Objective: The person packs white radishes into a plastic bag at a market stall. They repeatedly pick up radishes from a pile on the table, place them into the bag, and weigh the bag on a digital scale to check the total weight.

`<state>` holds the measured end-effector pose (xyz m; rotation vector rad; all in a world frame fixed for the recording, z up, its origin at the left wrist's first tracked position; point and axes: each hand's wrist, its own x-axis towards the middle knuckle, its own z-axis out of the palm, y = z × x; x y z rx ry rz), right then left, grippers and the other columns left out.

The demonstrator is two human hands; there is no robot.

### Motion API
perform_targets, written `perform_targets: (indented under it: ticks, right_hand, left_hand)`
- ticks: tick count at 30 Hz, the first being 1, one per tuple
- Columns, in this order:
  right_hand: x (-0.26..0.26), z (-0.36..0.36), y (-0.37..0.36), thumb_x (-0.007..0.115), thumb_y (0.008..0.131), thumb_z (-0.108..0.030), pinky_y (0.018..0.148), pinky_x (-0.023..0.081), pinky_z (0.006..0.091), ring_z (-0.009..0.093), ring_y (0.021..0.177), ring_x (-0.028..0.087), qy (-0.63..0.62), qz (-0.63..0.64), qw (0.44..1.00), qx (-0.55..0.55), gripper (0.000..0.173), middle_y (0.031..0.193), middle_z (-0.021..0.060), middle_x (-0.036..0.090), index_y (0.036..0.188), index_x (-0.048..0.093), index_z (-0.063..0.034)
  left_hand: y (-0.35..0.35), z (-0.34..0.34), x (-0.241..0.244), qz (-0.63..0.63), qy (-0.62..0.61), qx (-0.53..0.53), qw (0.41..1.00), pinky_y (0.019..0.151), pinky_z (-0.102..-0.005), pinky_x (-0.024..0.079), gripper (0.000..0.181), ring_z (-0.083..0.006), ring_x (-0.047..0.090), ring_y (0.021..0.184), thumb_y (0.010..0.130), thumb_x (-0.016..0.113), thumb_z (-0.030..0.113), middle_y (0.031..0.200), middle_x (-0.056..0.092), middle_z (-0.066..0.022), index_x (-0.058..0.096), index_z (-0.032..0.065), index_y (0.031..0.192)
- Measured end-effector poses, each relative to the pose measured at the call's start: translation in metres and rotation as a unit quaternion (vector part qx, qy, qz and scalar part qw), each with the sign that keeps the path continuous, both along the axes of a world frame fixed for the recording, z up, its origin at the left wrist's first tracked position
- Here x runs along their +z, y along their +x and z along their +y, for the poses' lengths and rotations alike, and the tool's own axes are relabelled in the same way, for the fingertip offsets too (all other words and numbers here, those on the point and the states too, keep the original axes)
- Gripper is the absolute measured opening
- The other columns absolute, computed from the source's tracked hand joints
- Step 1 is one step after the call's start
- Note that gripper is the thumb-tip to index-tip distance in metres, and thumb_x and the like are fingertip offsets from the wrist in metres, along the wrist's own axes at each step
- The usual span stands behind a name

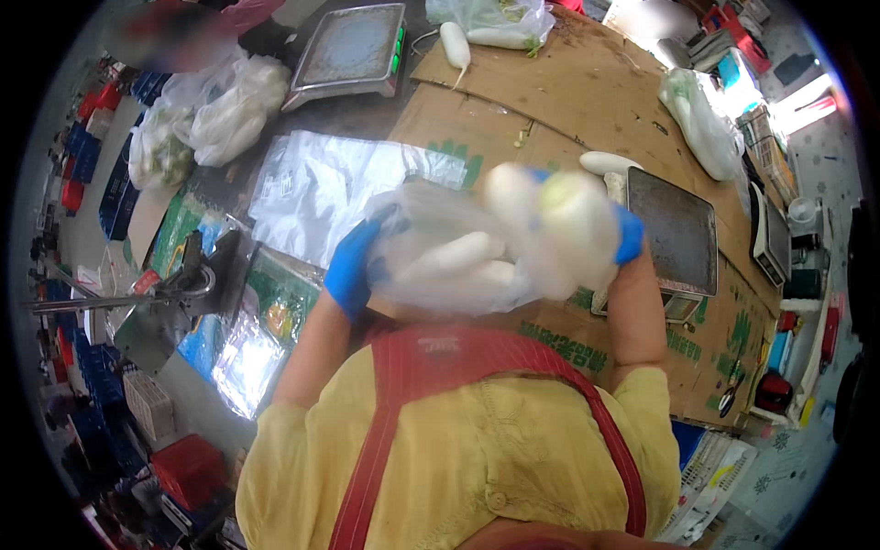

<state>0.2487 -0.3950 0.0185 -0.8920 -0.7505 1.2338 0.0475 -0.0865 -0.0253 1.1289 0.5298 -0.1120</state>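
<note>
My left hand (352, 267), in a blue glove, grips the side of a translucent plastic bag (440, 210). White radishes (457, 254) lie inside that bag. On the other side, my right hand (627, 235), also blue-gloved, is closed around more white radishes (574, 210), blurred by motion. These are at the bag's right end; I cannot tell whether the film covers them fully. The right fingers are mostly hidden behind the radishes. Beyond the left hand, flat plastic bags (309, 185) lie in a stack on the table.
Flattened cardboard (543, 103) covers much of the table. A weighing scale (674, 230) stands by my right forearm, another scale (350, 51) at the back left. A loose radish (608, 163) lies near the right scale. A metal stand (192, 275) is at left; bagged vegetables (227, 117) sit behind it.
</note>
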Motion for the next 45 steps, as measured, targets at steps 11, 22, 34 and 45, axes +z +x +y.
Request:
perform_targets:
  ticks: [11,22,34,45]
  right_hand:
    - [-0.051,0.138,-0.089,0.071,0.066,-0.049,0.097,0.033,0.0637,0.043,0.129,0.038,-0.012,-0.783,0.620,0.034,0.077,0.148,0.0203,0.033,0.136,0.049,-0.0244]
    - [-0.096,-0.006,0.130,0.066,0.075,-0.020,0.091,0.049,0.0411,0.034,0.109,0.059,-0.381,-0.631,0.578,-0.349,0.047,0.119,0.0186,0.060,0.120,0.060,-0.0081]
    - [-0.132,-0.021,0.198,0.057,0.088,-0.023,0.089,0.048,0.0470,0.037,0.104,0.062,-0.576,-0.642,0.488,-0.138,0.029,0.115,0.0164,0.062,0.115,0.062,-0.0132]
    - [0.012,0.016,0.000,0.059,0.091,-0.020,0.091,0.046,0.0338,0.019,0.101,0.057,-0.037,-0.348,0.822,-0.449,0.018,0.106,0.0085,0.061,0.103,0.060,-0.0074]
  left_hand:
    - [-0.015,0.001,0.023,-0.057,0.139,0.102,0.983,0.096,-0.0339,0.043,0.045,-0.0230,0.056,0.115,0.101,0.040,0.033,0.126,0.060,-0.0134,0.050,0.0008,0.132]
    - [-0.009,-0.016,0.021,-0.031,0.076,0.075,0.994,0.046,-0.0237,0.037,0.054,-0.0087,0.043,0.052,0.098,0.038,0.044,0.118,0.061,-0.0173,0.043,0.0089,0.139]
    - [-0.014,-0.013,0.011,0.000,0.061,0.121,0.991,0.048,-0.0222,0.039,0.048,-0.0087,0.047,0.052,0.099,0.042,0.037,0.110,0.063,-0.0175,0.048,0.0056,0.135]
    - [-0.001,-0.011,0.008,-0.023,0.094,0.098,0.990,0.047,-0.0200,0.038,0.046,-0.0067,0.049,0.057,0.099,0.042,0.038,0.105,0.066,-0.0133,0.054,0.0062,0.129]
